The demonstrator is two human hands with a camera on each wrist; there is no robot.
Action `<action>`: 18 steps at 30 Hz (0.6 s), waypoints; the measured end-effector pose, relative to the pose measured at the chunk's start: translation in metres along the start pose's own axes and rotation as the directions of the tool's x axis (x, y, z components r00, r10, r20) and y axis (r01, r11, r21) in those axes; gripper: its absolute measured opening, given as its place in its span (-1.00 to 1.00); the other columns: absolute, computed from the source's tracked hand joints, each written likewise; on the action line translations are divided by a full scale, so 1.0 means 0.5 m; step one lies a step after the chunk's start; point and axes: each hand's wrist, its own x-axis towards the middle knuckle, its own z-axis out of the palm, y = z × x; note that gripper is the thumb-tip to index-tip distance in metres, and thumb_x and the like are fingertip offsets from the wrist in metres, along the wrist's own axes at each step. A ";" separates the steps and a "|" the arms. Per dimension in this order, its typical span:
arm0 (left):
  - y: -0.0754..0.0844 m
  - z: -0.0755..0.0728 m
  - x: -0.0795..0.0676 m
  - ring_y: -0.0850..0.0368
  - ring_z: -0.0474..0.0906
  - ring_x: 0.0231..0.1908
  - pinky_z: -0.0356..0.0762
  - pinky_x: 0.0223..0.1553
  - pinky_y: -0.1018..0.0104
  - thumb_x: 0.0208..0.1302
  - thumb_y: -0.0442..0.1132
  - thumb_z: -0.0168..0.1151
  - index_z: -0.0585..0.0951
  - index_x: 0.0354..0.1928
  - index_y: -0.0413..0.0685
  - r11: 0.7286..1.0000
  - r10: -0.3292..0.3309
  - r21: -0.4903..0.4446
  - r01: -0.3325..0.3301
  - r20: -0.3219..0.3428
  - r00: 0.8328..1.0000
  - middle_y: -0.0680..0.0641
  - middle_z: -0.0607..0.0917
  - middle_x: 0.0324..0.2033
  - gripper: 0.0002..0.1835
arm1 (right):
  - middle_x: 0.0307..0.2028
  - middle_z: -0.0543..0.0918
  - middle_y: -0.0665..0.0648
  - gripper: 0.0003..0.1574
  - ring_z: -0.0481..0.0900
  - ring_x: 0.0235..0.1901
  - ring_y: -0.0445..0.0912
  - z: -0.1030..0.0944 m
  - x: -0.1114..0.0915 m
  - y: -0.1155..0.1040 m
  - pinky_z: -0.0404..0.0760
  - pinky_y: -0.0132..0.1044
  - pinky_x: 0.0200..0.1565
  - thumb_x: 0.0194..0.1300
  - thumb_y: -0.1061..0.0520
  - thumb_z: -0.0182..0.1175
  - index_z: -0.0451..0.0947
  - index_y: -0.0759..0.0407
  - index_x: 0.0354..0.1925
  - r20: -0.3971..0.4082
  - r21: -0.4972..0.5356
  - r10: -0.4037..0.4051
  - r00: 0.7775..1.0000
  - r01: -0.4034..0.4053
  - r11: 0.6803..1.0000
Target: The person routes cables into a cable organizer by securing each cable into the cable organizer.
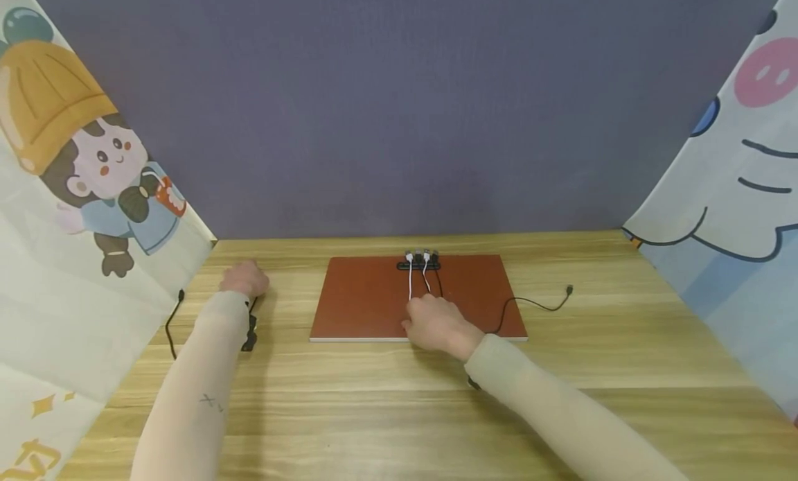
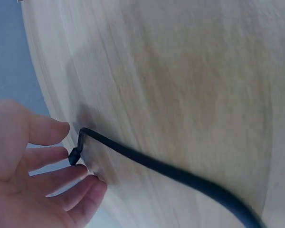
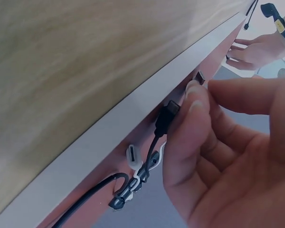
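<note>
My left hand (image 1: 245, 278) is at the far left of the table. Its thumb and fingers are apart around the small plug (image 2: 75, 156) of a black cable (image 2: 156, 165), which lies by the fingertips. At the front edge of a reddish-brown board (image 1: 361, 294), my right hand (image 1: 436, 323) pinches a cable plug (image 3: 199, 77) between thumb and fingers, its metal tip showing. A black plug (image 3: 168, 114) lies right beside those fingers, and a white plug (image 3: 132, 156) sits nearer the camera. Their cables run toward a black cable holder (image 1: 406, 266) at the board's back.
Several black and white plugs (image 1: 427, 254) stand in the holder. A black cable (image 1: 530, 301) trails off the board's right side. Another black cable (image 1: 168, 328) lies at the table's left edge, and a grey wall (image 1: 411, 120) rises behind the wooden table (image 1: 349, 412).
</note>
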 end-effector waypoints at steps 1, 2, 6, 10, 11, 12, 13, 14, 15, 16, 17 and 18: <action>-0.001 0.002 0.001 -0.65 0.13 0.31 0.32 0.22 -0.39 0.43 -0.24 -0.21 0.19 0.45 -0.48 1.000 0.010 -0.003 -0.010 -0.025 1.000 -0.65 0.19 0.34 -0.37 | -0.65 0.38 0.00 -0.63 0.33 -0.71 -0.17 0.001 0.000 0.000 0.36 -0.23 -0.59 0.51 0.05 0.14 0.49 0.08 -0.50 -0.005 0.003 -0.008 1.000 0.008 1.000; -0.001 0.003 0.002 -0.64 0.20 0.27 0.37 0.18 -0.37 0.41 -0.26 -0.18 0.24 0.41 -0.49 1.000 0.020 -0.003 -0.021 -0.050 0.999 -0.65 0.26 0.30 -0.39 | -0.65 0.36 -0.01 -0.61 0.32 -0.71 -0.18 0.001 0.001 0.000 0.35 -0.24 -0.59 0.51 0.05 0.15 0.46 0.07 -0.52 -0.009 0.008 -0.016 1.000 0.016 1.000; 0.001 0.006 0.005 -0.60 0.41 0.12 0.49 0.05 -0.32 0.34 -0.33 -0.10 0.35 0.29 -0.52 0.999 0.042 -0.024 -0.045 -0.135 0.990 -0.63 0.44 0.14 -0.47 | -0.69 0.28 -0.04 -0.50 0.22 -0.74 -0.20 0.002 0.001 -0.002 0.27 -0.28 -0.61 0.50 0.07 0.15 0.31 0.04 -0.62 -0.018 0.037 -0.042 0.999 0.043 0.998; 0.005 0.006 0.007 -0.56 0.49 0.04 0.56 -0.05 -0.29 0.30 -0.37 -0.06 0.34 0.27 -0.52 0.999 0.033 -0.031 -0.038 -0.158 0.987 -0.62 0.49 0.07 -0.48 | -0.71 0.25 -0.05 -0.49 0.17 -0.76 -0.22 0.000 -0.002 -0.003 0.22 -0.31 -0.63 0.50 0.09 0.15 0.28 0.03 -0.62 -0.006 0.061 -0.042 0.999 0.042 0.997; 0.006 0.006 0.008 -0.55 0.50 0.03 0.57 -0.07 -0.28 0.30 -0.38 -0.05 0.34 0.27 -0.52 0.999 0.029 -0.033 -0.035 -0.159 0.987 -0.62 0.49 0.06 -0.48 | -0.71 0.25 -0.05 -0.50 0.17 -0.76 -0.22 -0.001 -0.002 -0.003 0.22 -0.31 -0.63 0.50 0.09 0.15 0.29 0.03 -0.61 -0.003 0.062 -0.040 0.999 0.040 0.997; 0.007 0.006 0.008 -0.54 0.50 0.03 0.57 -0.06 -0.27 0.30 -0.38 -0.04 0.32 0.28 -0.53 0.999 0.032 -0.033 -0.038 -0.158 0.987 -0.61 0.49 0.06 -0.47 | -0.71 0.26 -0.05 -0.51 0.17 -0.76 -0.22 -0.001 -0.002 -0.003 0.21 -0.32 -0.64 0.50 0.10 0.15 0.31 0.04 -0.61 0.000 0.063 -0.035 0.999 0.035 0.997; 0.009 0.006 0.008 -0.54 0.51 0.03 0.56 -0.05 -0.27 0.29 -0.39 -0.02 0.32 0.27 -0.54 0.998 0.038 -0.033 -0.044 -0.159 0.987 -0.61 0.50 0.05 -0.47 | -0.71 0.27 -0.04 -0.52 0.17 -0.76 -0.22 -0.002 -0.002 -0.003 0.22 -0.32 -0.64 0.50 0.10 0.15 0.32 0.05 -0.60 0.004 0.063 -0.030 1.000 0.030 0.998; 0.011 0.006 0.008 -0.54 0.51 0.03 0.55 -0.03 -0.28 0.28 -0.39 -0.01 0.33 0.25 -0.55 0.998 0.046 -0.035 -0.053 -0.160 0.986 -0.60 0.51 0.05 -0.48 | -0.71 0.28 -0.04 -0.54 0.19 -0.76 -0.22 -0.003 -0.002 -0.002 0.22 -0.31 -0.63 0.49 0.11 0.16 0.34 0.05 -0.59 0.005 0.062 -0.027 1.000 0.026 0.998; 0.014 0.006 0.009 -0.53 0.50 0.04 0.54 -0.01 -0.28 0.28 -0.39 -0.01 0.33 0.23 -0.56 0.997 0.055 -0.039 -0.062 -0.160 0.986 -0.60 0.51 0.04 -0.49 | -0.71 0.29 -0.04 -0.55 0.20 -0.75 -0.21 -0.003 -0.001 -0.002 0.23 -0.31 -0.63 0.48 0.11 0.17 0.35 0.06 -0.59 0.005 0.057 -0.023 1.000 0.022 0.998; 0.017 0.005 0.009 -0.53 0.49 0.06 0.52 0.02 -0.28 0.28 -0.39 0.01 0.33 0.22 -0.56 0.996 0.068 -0.043 -0.076 -0.162 0.985 -0.59 0.51 0.05 -0.50 | -0.70 0.30 -0.04 -0.56 0.21 -0.75 -0.21 -0.004 -0.001 -0.002 0.24 -0.30 -0.63 0.47 0.11 0.18 0.37 0.06 -0.59 0.004 0.052 -0.020 1.000 0.020 0.998; 0.020 0.005 0.010 -0.53 0.48 0.08 0.50 0.06 -0.28 0.28 -0.39 0.02 0.34 0.20 -0.55 0.995 0.082 -0.047 -0.091 -0.164 0.983 -0.59 0.51 0.06 -0.51 | -0.70 0.30 -0.04 -0.56 0.21 -0.74 -0.21 -0.005 -0.001 -0.002 0.25 -0.30 -0.62 0.46 0.12 0.19 0.37 0.06 -0.59 0.003 0.048 -0.018 1.000 0.018 0.999; 0.025 0.005 0.010 -0.53 0.46 0.09 0.47 0.09 -0.28 0.28 -0.39 0.03 0.34 0.19 -0.55 0.993 0.098 -0.052 -0.107 -0.164 0.982 -0.59 0.51 0.07 -0.52 | -0.69 0.30 -0.04 -0.56 0.22 -0.74 -0.21 -0.005 -0.001 -0.003 0.25 -0.29 -0.61 0.46 0.12 0.20 0.37 0.06 -0.59 0.000 0.043 -0.018 1.000 0.018 0.999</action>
